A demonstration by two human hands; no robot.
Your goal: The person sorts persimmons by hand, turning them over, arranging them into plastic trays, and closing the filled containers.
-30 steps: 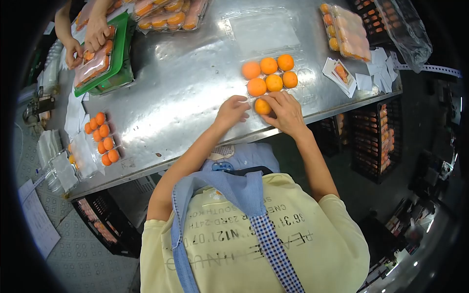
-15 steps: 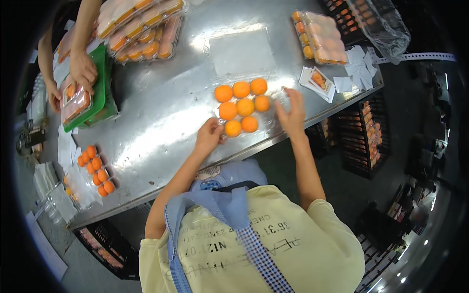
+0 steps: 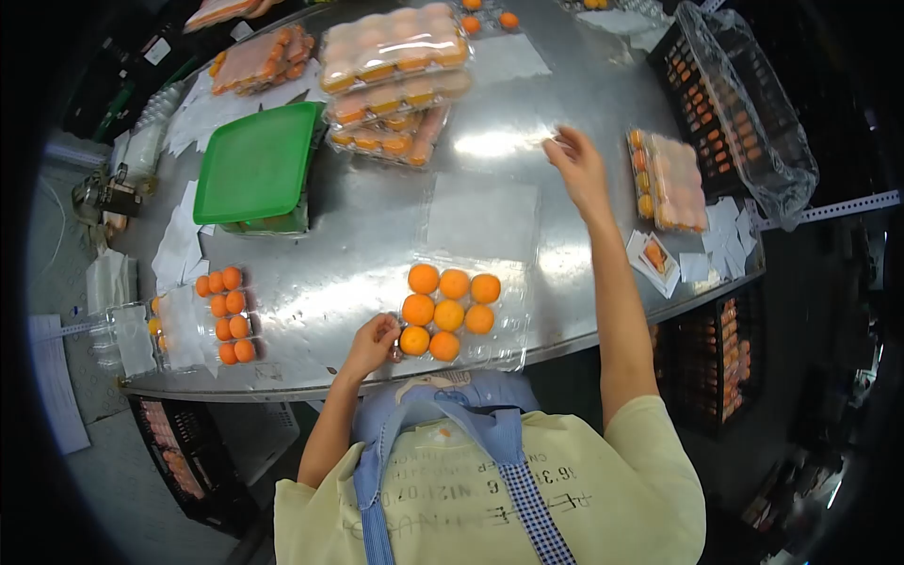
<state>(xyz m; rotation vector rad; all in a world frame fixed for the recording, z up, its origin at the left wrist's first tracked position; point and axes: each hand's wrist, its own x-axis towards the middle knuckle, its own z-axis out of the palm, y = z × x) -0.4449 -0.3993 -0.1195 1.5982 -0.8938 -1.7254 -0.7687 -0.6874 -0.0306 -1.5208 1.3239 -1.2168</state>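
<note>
Several oranges (image 3: 449, 314) sit in rows in a clear plastic tray (image 3: 511, 325) in front of me on the metal table. My left hand (image 3: 373, 347) is at the near left corner of this tray, its fingers curled and closed on the rim. Beyond the tray, over the table to the right, my right hand (image 3: 577, 168) is stretched out with fingers apart, holding nothing; its fingertips are slightly blurred. A flat clear lid or sheet (image 3: 482, 215) extends behind the oranges.
Stacked packed fruit trays (image 3: 395, 56) stand at the back, beside a green-lidded box (image 3: 259, 165). Another tray of small oranges (image 3: 226, 315) lies left. At right are a filled pack (image 3: 674, 184), printed cards (image 3: 654, 262) and a plastic-lined black crate (image 3: 725, 113).
My right hand has left the tray's right side and reached forward. My left hand stays at the corner. The view has shifted, and the co-worker's hands at the green box are gone from it.
</note>
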